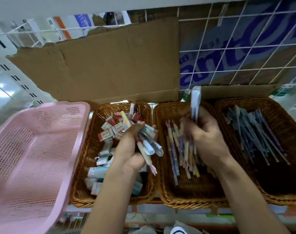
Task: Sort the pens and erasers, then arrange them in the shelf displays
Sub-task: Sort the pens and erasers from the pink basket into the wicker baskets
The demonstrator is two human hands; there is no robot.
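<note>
A bundle of pens (149,144) is being gripped in the left hand (128,149) near the centre of the view. The fingers are being kept curled tight round the bundle, and it is being held over the gap between the left wicker basket (83,174) and the middle wicker basket (162,188).

Over at 3 o'clock of that, the right hand (209,139) is being held above the middle basket. Its fingers are being closed on a pale object (195,98) that is standing up toward 12 o'clock. It is too blurred for its kind to be told.

Erasers (108,130) are being kept heaped in the left basket. Coloured pens (174,149) are being kept side by side in the middle one, under the right hand. Grey pens (252,132) are being kept in the right wicker basket (287,132) at 3 o'clock.

A pink plastic basket (34,149) is being seen at 9 o'clock, just beside the eraser basket. At 12 o'clock the baskets are being backed by a torn cardboard sheet (110,65), with a white wire grid (245,48) at 2 o'clock.
</note>
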